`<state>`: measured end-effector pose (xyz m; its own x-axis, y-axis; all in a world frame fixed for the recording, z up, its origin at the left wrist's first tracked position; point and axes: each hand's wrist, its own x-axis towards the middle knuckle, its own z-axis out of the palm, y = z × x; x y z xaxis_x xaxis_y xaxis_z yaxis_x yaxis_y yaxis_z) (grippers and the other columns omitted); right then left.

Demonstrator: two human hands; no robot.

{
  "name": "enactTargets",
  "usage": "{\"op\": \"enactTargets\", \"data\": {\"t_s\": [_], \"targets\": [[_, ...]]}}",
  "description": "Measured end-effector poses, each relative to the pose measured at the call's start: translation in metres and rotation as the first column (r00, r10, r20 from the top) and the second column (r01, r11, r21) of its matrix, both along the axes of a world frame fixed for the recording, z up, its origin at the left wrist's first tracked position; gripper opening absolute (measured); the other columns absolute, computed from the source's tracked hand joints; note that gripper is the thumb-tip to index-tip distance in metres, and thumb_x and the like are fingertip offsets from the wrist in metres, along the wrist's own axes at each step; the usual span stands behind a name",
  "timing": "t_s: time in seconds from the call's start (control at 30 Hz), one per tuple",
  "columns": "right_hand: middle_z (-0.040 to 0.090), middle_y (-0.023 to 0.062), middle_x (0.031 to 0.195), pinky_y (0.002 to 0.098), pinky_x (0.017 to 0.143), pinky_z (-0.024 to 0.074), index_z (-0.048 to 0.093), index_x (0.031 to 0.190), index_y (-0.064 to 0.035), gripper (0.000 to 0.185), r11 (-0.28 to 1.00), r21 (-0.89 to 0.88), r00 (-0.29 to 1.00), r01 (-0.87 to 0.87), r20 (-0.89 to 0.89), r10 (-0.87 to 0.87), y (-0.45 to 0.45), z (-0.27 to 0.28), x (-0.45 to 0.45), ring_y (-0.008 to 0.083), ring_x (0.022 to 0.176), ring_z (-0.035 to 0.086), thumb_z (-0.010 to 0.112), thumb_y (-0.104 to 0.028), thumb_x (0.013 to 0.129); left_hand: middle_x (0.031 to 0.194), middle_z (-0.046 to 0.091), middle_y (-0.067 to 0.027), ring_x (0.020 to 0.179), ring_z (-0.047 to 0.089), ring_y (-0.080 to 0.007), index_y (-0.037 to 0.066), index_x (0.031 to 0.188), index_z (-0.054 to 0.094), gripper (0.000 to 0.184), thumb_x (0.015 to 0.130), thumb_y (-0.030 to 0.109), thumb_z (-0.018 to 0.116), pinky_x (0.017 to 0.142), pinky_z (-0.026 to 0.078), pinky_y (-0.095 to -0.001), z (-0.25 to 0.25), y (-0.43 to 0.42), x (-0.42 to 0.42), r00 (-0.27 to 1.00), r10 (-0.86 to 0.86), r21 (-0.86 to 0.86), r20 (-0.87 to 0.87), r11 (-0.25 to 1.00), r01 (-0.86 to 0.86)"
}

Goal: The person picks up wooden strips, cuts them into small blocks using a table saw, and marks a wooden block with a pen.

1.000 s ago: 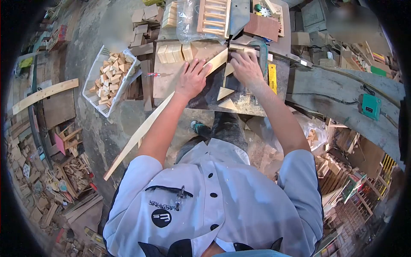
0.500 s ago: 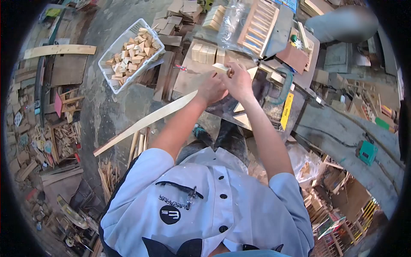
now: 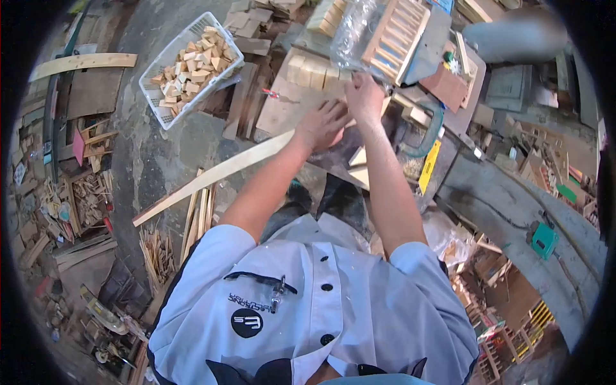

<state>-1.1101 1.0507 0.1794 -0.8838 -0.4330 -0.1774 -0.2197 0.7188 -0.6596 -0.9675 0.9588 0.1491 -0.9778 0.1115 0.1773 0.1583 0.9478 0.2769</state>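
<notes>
We see smooth, pale wood in the long board [image 3: 215,176], matt wood in the row of blocks [image 3: 314,73], white plastic in the crate [image 3: 206,94], glossy clear film in the wrap [image 3: 350,35], matt cloth in the shirt [image 3: 289,327], and a rough, stained, concrete-like surface on the floor [image 3: 154,157].

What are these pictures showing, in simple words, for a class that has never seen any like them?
No robot here: these are a person's own bare hands, filmed by a camera worn on the head, looking forward and down. The left hand rests over a long wooden strip. The right hand is near a row of wooden blocks; whether it grips anything is hidden. On the worktable also lie triangular wood pieces and a yellow strip.
</notes>
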Motion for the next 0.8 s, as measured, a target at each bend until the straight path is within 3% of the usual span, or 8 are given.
{"op": "enactTargets", "data": {"t_s": [0.07, 0.3, 0.4, 0.53, 0.67, 0.73, 0.77, 0.8], "targets": [[0.077, 0.0219, 0.092, 0.0456, 0.084, 0.0584, 0.072, 0.118, 0.0, 0.033, 0.964, -0.244, 0.988, 0.104, 0.133, -0.073, 0.02, 0.013, -0.001, 0.0372, 0.093, 0.076, 0.069, -0.025, 0.097, 0.137, 0.061, -0.0107, 0.132, 0.056, -0.0303, 0.011, 0.136, 0.062, 0.056, 0.083, 0.022, 0.077, 0.111, 0.048, -0.0463, 0.003, 0.0, -0.002, 0.997, -0.002, 0.02, -0.08, 1.0, 0.003], [0.072, 0.0172, 0.109, 0.0477, 0.09, 0.057, 0.071, 0.125, -0.0081, 0.037, 0.942, 0.234, 0.97, -0.241, 0.095, 0.225, 0.135, 0.053, 0.065, 0.0357, 0.105, 0.071, 0.075, -0.022, 0.091, 0.135, 0.063, -0.0073, 0.132, 0.059, -0.0289, 0.021, 0.14, 0.064, 0.06, 0.082, 0.013, 0.076, 0.11, 0.049, -0.0448, 0.008, 0.004, -0.006, 0.995, 0.056, 0.096, -0.081, 0.994, -0.048], [0.069, 0.0147, 0.108, 0.0499, 0.096, 0.0544, 0.07, 0.126, -0.0114, 0.044, 0.908, 0.261, 0.926, -0.327, -0.103, 0.363, 0.152, 0.031, 0.093, 0.0349, 0.11, 0.068, 0.081, -0.023, 0.086, 0.136, 0.063, -0.0075, 0.132, 0.059, -0.0287, 0.021, 0.141, 0.063, 0.062, 0.081, 0.013, 0.076, 0.111, 0.048, -0.0453, 0.01, 0.006, -0.004, 0.995, 0.059, 0.087, -0.08, 0.995, -0.052], [0.067, 0.0137, 0.112, 0.0475, 0.094, 0.0535, 0.067, 0.124, -0.0102, 0.049, 0.914, 0.193, 0.93, -0.358, -0.014, 0.367, 0.152, 0.029, 0.09, 0.0343, 0.106, 0.066, 0.087, -0.02, 0.081, 0.138, 0.062, -0.0075, 0.133, 0.058, -0.0283, 0.021, 0.141, 0.063, 0.063, 0.081, 0.014, 0.077, 0.111, 0.048, -0.0456, 0.01, 0.004, -0.005, 0.995, 0.055, 0.086, -0.081, 0.995, -0.048], [0.067, 0.0125, 0.11, 0.0424, 0.092, 0.0544, 0.065, 0.127, -0.0067, 0.051, 0.989, 0.03, 0.957, -0.144, 0.258, 0.132, 0.153, 0.061, 0.093, 0.0309, 0.104, 0.066, 0.088, -0.018, 0.083, 0.132, 0.066, -0.0086, 0.129, 0.061, -0.0297, 0.019, 0.136, 0.066, 0.052, 0.085, 0.014, 0.071, 0.109, 0.05, -0.0454, 0.01, 0.005, -0.006, 0.991, 0.041, 0.078, -0.128, 0.996, -0.031], [0.07, 0.0038, 0.114, 0.0345, 0.087, 0.0553, 0.061, 0.136, -0.0045, 0.05, 0.951, -0.31, 0.963, -0.015, 0.252, 0.098, 0.16, 0.066, 0.097, 0.021, 0.098, 0.067, 0.083, -0.021, 0.094, 0.135, 0.064, -0.0086, 0.131, 0.059, -0.0298, 0.02, 0.138, 0.065, 0.056, 0.084, 0.015, 0.073, 0.11, 0.049, -0.0459, 0.011, 0.005, -0.005, 0.994, 0.046, 0.059, -0.1, 0.997, -0.04], [0.069, 0.0018, 0.123, 0.0336, 0.087, 0.0566, 0.058, 0.141, -0.0081, 0.052, 0.918, -0.375, 0.865, 0.132, 0.495, 0.077, 0.166, 0.071, 0.097, 0.0174, 0.1, 0.067, 0.08, -0.028, 0.098, 0.137, 0.063, -0.0083, 0.133, 0.058, -0.0296, 0.02, 0.14, 0.064, 0.058, 0.083, 0.016, 0.074, 0.11, 0.049, -0.0461, 0.011, 0.004, -0.005, 0.997, 0.038, 0.059, -0.064, 0.998, -0.034], [0.069, 0.0018, 0.123, 0.0336, 0.087, 0.0566, 0.058, 0.141, -0.0081, 0.052, 0.919, -0.369, 0.87, 0.14, 0.489, 0.064, 0.165, 0.084, 0.101, 0.0174, 0.1, 0.067, 0.08, -0.028, 0.098, 0.137, 0.063, -0.0083, 0.133, 0.058, -0.0296, 0.02, 0.14, 0.064, 0.058, 0.083, 0.016, 0.074, 0.11, 0.049, -0.0461, 0.01, 0.004, -0.005, 0.997, 0.027, 0.067, -0.071, 0.998, -0.023]]}}
